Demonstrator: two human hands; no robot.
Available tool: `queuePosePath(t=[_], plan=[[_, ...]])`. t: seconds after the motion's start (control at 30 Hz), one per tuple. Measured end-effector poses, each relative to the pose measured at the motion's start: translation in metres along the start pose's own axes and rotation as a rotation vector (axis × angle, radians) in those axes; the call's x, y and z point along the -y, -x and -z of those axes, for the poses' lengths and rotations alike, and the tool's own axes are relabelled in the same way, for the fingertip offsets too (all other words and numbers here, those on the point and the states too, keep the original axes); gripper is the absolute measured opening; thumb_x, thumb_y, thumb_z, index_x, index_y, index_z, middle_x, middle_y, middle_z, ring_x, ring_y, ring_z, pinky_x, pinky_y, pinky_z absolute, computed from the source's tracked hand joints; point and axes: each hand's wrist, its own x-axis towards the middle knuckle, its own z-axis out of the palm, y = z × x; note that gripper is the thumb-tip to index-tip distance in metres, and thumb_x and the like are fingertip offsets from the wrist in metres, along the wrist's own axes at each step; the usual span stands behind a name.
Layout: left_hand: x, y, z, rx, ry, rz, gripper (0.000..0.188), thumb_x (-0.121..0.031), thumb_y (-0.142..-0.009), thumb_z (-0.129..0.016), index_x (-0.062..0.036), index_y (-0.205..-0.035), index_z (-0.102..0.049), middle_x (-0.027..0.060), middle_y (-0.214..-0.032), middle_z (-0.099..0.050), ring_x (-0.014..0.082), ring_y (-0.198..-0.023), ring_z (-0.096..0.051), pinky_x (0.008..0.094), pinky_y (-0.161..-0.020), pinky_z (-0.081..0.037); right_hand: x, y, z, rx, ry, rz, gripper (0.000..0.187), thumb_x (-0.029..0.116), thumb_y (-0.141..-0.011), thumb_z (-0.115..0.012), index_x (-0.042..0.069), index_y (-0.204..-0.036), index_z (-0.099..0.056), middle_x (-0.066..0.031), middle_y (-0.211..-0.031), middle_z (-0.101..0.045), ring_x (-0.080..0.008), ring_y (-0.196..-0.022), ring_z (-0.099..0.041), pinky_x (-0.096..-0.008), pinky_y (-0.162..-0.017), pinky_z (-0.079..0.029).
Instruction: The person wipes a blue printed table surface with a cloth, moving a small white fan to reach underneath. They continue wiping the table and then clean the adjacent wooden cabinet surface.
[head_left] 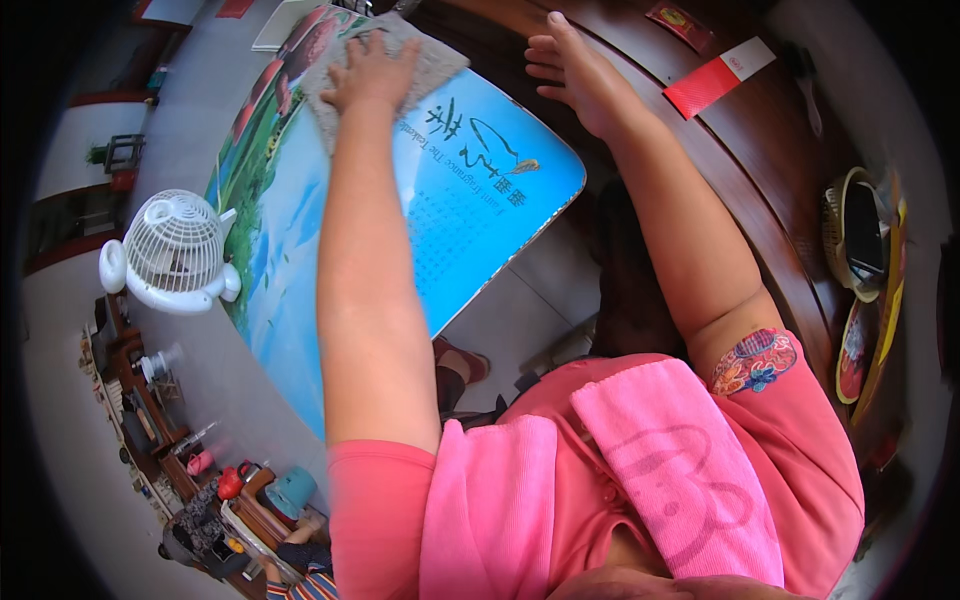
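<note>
My left hand [375, 78] lies flat with fingers spread on a grey cloth [437, 62]. It presses the cloth against the far part of a small table [470, 260], whose top carries a blue, green and red printed picture. One corner of the cloth reaches the table's far right edge. My right hand [575, 72] is held in the air beyond the table's right edge, beside dark wooden furniture. Its fingers are stretched out, the thumb stands up, and nothing is in it.
A small white caged fan [175, 250] stands left of the table. On the brown wooden surface at right lie a red and white packet [720, 78], a red packet [682, 27] and a basket [835, 235] holding a dark phone-like object. A pink towel [680, 470] hangs over my chest.
</note>
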Motion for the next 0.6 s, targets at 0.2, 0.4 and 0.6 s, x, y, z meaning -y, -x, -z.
queuePosePath(t=[0.2,0.4,0.6], plan=[[0.018,-0.006,0.002,0.030,0.020,0.035,0.075,-0.072,-0.094,-0.034,-0.0289,-0.155,-0.033,0.0084,-0.164,-0.024,0.0449,-0.147,-0.023,0.0681,-0.113,-0.018,0.003,-0.008,0.000,0.010,0.015,-0.090,0.083,0.068,-0.096,-0.041,-0.001,-0.141,-0.046,-0.0166,-0.139,-0.054,-0.0286,-0.128,-0.050,-0.0418,-0.102,-0.042],[0.017,0.061,0.012,-0.014,-0.047,-0.024,0.075,-0.070,-0.095,-0.036,-0.0249,-0.155,-0.033,0.0102,-0.163,-0.026,0.0476,-0.145,-0.025,0.0691,-0.112,-0.019,-0.005,-0.011,-0.008,0.145,0.078,-0.130,0.085,0.069,-0.096,-0.042,-0.002,-0.143,-0.045,-0.0185,-0.138,-0.055,-0.0301,-0.126,-0.053,-0.0432,-0.103,-0.042],[-0.007,0.162,0.029,0.012,-0.021,-0.103,0.076,-0.067,-0.094,-0.043,-0.0215,-0.155,-0.033,0.0121,-0.163,-0.025,0.0488,-0.147,-0.020,0.0693,-0.113,-0.016,-0.008,-0.011,-0.008,0.195,0.158,-0.161,0.083,0.068,-0.096,-0.042,-0.001,-0.142,-0.045,-0.0196,-0.135,-0.057,-0.0303,-0.123,-0.054,-0.0436,-0.104,-0.041]])
